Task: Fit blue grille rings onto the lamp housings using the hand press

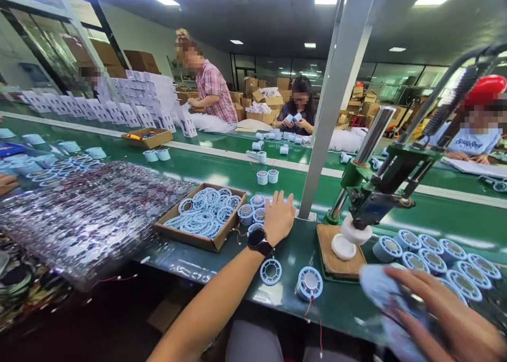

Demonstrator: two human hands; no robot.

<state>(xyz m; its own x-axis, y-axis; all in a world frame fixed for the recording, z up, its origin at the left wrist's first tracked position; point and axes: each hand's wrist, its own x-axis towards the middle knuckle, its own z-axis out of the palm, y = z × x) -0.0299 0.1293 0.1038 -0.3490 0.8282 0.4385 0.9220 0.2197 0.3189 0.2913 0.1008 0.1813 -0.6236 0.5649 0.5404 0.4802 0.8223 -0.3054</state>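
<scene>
My left hand (279, 217), with a watch on the wrist, reaches over the bench with fingers stretched out. It is beside a cluster of light-blue round housings (245, 212) and partly covers some of them. My right hand (447, 312), blurred by motion, has its fingers round a light-blue housing (378, 288) at the lower right. Between my hands, a housing with wires (310, 284) stands near the bench edge, and a light-blue ring (271, 272) lies to its left.
A hand press (368, 206) with a white round fixture (343, 247) stands right of centre. Rows of housings (430, 260) sit beside it. To the left are a cardboard tray (190, 239) of rings and a plastic-wrapped stack (99, 214). Co-workers sit and stand across the green belt (222, 164).
</scene>
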